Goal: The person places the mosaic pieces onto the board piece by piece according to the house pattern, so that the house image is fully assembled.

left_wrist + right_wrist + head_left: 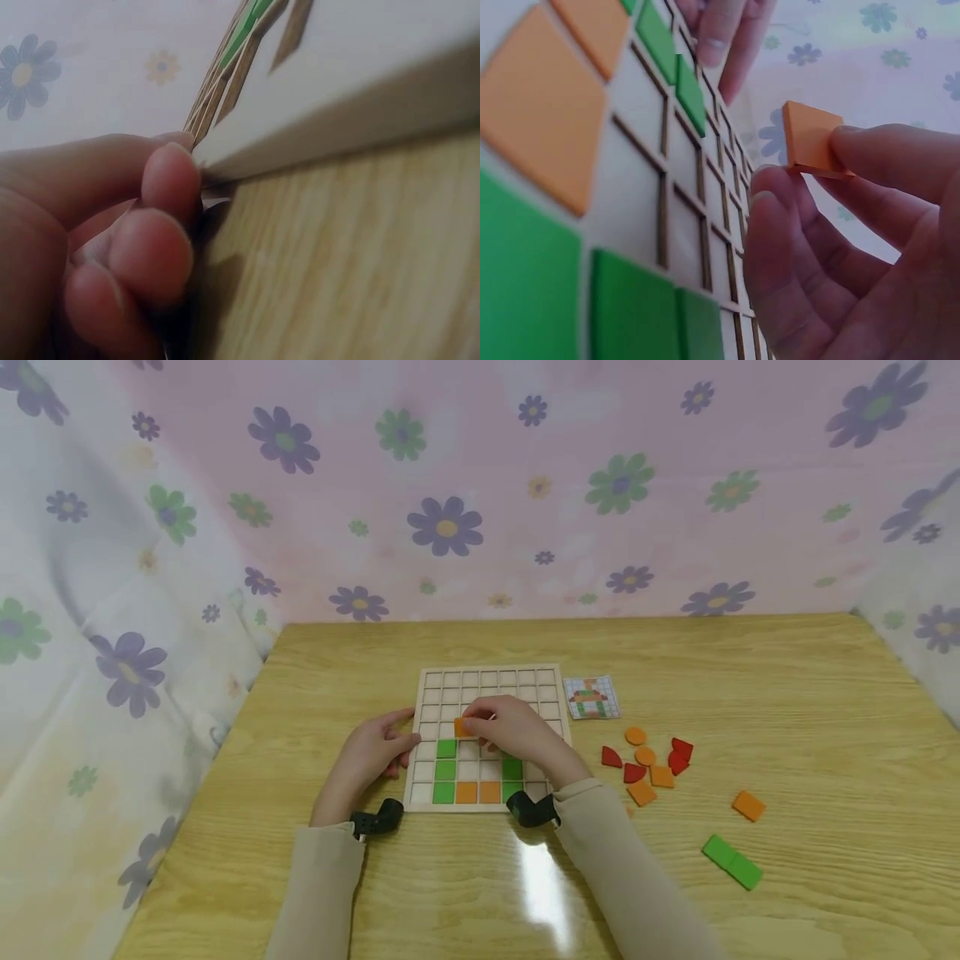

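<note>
A light wooden grid board [491,669] lies on the table. My left hand [367,756] holds its left edge, with the thumb on the rim and fingertips [171,180] against the side. Over the board, my right hand [517,731] pinches an orange square tile [810,135] between thumb and fingers. In the head view this tile overlaps a cell just up and right of the top green tile [446,748]. Green tiles form two columns, with two orange tiles [466,792] between them in the bottom row. The right hand hides some cells.
Right of the board lies a small pattern card [592,697]. Further right are orange discs [635,737], red quarter-round pieces [611,757] and orange squares [662,776]. Nearer the front lie two green tiles [732,862] and a lone orange square [748,805]. A floral cloth [480,577] hangs behind the table.
</note>
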The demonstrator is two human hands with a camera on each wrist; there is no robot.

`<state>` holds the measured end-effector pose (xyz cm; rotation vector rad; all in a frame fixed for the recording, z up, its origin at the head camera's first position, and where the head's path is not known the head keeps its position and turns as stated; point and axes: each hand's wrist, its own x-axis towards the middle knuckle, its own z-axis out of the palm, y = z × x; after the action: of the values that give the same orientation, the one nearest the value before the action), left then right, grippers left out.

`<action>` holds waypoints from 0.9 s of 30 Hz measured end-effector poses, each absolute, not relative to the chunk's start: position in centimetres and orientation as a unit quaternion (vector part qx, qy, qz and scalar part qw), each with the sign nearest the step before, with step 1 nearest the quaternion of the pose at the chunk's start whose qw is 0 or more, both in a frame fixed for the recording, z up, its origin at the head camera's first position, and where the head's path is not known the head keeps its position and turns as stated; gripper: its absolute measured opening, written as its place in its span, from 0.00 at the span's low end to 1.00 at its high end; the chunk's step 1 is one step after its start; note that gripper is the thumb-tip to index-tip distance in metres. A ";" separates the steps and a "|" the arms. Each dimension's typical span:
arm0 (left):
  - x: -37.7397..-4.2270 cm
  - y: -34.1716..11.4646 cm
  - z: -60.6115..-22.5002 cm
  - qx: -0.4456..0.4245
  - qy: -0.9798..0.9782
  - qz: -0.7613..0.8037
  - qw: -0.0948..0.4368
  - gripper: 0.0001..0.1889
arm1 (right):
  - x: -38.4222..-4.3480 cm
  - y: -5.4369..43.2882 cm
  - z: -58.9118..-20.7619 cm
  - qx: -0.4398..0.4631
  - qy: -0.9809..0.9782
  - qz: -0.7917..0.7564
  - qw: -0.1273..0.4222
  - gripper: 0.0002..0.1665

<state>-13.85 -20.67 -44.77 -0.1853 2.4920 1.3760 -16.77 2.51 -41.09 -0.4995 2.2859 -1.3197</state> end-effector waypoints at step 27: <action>-13.9 -20.9 -44.9 -0.053 0.863 0.484 0.135 0.25 | -18.9 -0.4 -42.4 -0.193 0.872 -0.389 0.228 0.12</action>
<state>-13.90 -20.87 -44.92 -0.1528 2.4992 1.4023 -18.89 -0.35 -42.41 -0.5319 2.4007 -1.0714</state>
